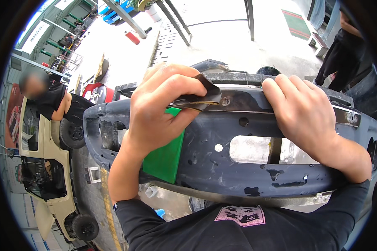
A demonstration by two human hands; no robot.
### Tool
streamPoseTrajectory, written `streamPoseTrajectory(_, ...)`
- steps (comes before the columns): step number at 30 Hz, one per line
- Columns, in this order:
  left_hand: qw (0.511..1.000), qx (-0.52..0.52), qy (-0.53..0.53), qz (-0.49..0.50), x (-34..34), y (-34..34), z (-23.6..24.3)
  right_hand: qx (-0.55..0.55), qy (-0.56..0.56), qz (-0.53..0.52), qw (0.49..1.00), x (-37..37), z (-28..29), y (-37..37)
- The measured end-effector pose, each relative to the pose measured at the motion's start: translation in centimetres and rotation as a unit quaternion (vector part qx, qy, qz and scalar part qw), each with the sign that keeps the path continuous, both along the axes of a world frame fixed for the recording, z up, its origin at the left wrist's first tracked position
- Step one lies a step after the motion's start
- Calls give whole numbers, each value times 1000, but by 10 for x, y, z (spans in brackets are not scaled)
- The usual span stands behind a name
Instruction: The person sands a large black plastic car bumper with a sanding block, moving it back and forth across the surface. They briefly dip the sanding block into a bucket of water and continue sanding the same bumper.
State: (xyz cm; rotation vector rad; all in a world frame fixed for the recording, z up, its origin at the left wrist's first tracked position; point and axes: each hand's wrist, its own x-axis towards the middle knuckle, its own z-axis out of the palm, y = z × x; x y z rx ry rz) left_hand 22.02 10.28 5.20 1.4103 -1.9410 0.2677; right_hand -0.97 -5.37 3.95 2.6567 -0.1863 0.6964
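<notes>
A dark grey car bumper [205, 138] with scuffs, dark wet-looking patches and oblong openings lies in front of me. My left hand [159, 100] is closed around a folded sheet of dark sandpaper [203, 94], pinched between thumb and fingers above the bumper's far edge. Beneath that hand, a flat green sheet [165, 161] lies on the bumper, partly hidden by my wrist. My right hand [299, 108] is curled over the bumper's far edge further right, its fingertips out of sight behind it.
The bumper rests on a padded stand [238, 78]. A beige off-road vehicle [56, 171] stands at left, with a person in black [56, 98] beside it. Another person in dark trousers [341, 56] stands at far right. A red cylinder [132, 37] lies on the floor beyond.
</notes>
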Motion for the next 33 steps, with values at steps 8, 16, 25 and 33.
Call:
streamPoseTrajectory(8, 995, -51, -81, 6, -1, 0, -1, 24, 1, 2, 1000, -3, -2, 3)
streamPoseTrajectory(16, 991, -33, -131, 8, -2, 6, 1, 20, -12, 8, 1000, -2, -4, 6)
streamPoseTrajectory(25, 985, -9, -172, 2, -15, 5, 7, -5, 32, 4, 999, -2, -2, 0)
streamPoseTrajectory(33, 992, 13, -125, -12, -9, -1, 11, 7, 40, -2, 999, 8, 3, 0)
